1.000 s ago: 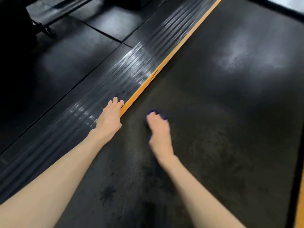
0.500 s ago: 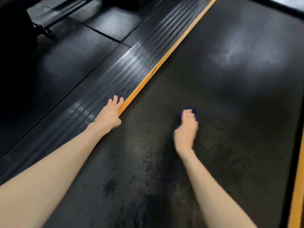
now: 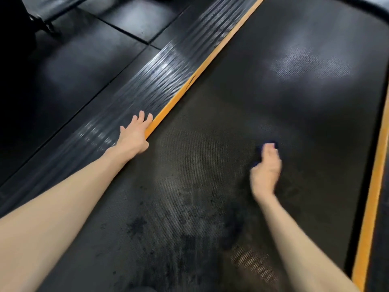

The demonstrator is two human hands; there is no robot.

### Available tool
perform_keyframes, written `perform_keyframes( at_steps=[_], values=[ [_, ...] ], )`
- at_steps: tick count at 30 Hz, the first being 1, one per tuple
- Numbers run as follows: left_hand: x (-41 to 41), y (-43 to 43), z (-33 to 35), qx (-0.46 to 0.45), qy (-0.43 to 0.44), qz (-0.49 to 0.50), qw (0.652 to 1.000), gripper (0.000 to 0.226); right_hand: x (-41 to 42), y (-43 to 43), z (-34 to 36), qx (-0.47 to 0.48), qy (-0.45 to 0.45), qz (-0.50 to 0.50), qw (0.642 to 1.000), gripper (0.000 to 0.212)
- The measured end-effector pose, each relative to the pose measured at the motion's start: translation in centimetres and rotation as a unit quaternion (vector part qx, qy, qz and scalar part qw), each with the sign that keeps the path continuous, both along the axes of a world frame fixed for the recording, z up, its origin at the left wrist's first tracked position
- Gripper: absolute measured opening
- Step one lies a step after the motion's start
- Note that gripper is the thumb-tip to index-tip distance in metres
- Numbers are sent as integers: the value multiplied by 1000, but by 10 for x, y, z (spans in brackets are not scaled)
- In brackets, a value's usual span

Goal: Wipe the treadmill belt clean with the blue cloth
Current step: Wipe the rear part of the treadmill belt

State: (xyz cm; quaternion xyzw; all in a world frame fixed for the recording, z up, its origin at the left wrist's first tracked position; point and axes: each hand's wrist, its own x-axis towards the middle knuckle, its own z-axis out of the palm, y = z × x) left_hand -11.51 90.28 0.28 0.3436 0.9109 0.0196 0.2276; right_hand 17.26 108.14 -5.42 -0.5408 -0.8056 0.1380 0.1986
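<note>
We see our two arms bare beside the treadmill belt (image 3: 273, 91): left forearm (image 3: 63, 203) and right forearm (image 3: 299, 239) uncovered and slender, left hand (image 3: 134, 133) and right hand (image 3: 266, 169) ungloved, the right one blurred.

Nothing here can be read: no words, numbers or brand names. The one possible sign is a small dark mark (image 3: 190, 81) on the orange strip (image 3: 210, 57) that runs along the left edge of the treadmill belt (image 3: 273, 102) (it is too small and blurred to tell whether it is lettering, a logo or only a scuff). The ribbed side rail (image 3: 147, 81) just beside that strip shows only grooves and glare.
</note>
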Motion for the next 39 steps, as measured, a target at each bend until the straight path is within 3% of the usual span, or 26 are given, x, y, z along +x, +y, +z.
perform_keyframes(
  at_steps=[1, 3, 5, 6, 7, 9, 12, 16, 17, 19, 21, 23, 25, 29, 31, 32, 33, 34, 35, 37, 38, 39],
  values=[
    [2, 1, -1, 4, 8, 4, 1000, 92, -20, -31, 2, 17, 11, 48, 999, 58],
    [6, 2, -4, 16, 22, 10, 1000, 93, -60, -121, 13, -3, -14, 242, 970, 49],
    [6, 0, -5, 20, 27, 15, 999, 93, -76, -202, 19, 9, -70, 459, 886, 55],
    [4, -2, -4, 16, 23, 11, 1000, 93, -72, -217, 9, 19, -76, 529, 845, 52],
    [2, -3, -2, 9, 14, 5, 1000, 93, -62, -209, -3, 35, -58, 553, 831, 47],
    [-6, -5, -1, -1, -5, -1, 1000, 92, -29, -157, -14, 48, -29, 474, 879, 48],
    [-7, -5, -4, 12, -11, -2, 1000, 93, 33, -64, -12, 35, -37, 226, 973, 65],
    [-2, -1, -4, 11, -4, -4, 1000, 94, 27, -49, 3, -30, 17, -6, 999, 69],
    [-1, -1, -4, 12, 1, -3, 1000, 94, 9, -71, 6, -65, 37, 9, 997, 68],
    [2, 0, -4, 23, 17, -1, 1000, 93, -27, -131, 14, -117, 42, 196, 973, 67],
    [6, -2, -4, 31, 23, 7, 999, 93, -39, -176, 11, -58, -17, 392, 918, 81],
    [6, -3, -4, 38, 18, 9, 999, 93, -32, -154, -8, -4, -29, 487, 873, 87],
    [3, -5, -4, 45, 4, 11, 999, 93, -19, -99, -13, 13, -31, 465, 885, 76],
    [-5, -15, -8, 49, 15, -8, 999, 84, -5, 23, -11, 6, -50, 229, 972, 69],
    [-7, -16, -8, 43, 20, -18, 999, 82, -29, 36, -3, -33, -44, 103, 993, 61],
    [-6, -16, -8, 44, 17, -15, 999, 82, -48, 21, 4, -37, -25, 74, 996, 59],
    [-5, -16, -8, 52, 17, -6, 998, 82, -68, -4, 8, -35, -15, 109, 993, 56],
    [-4, -16, -8, 63, 20, 3, 998, 82, -87, -41, 12, -32, -37, 205, 978, 54],
    [-2, -16, -9, 72, 25, 8, 997, 82, -99, -84, 13, -30, -76, 349, 934, 56],
    [-1, -18, -10, 76, 38, -1, 996, 80, -103, -144, 11, -50, -109, 597, 793, 61],
    [-1, -19, -11, 72, 38, -8, 997, 80, -102, -142, 8, -42, -118, 662, 739, 59],
    [-2, -20, -12, 70, 33, -12, 997, 79, -100, -121, 3, -9, -97, 683, 724, 56]
  ],
)
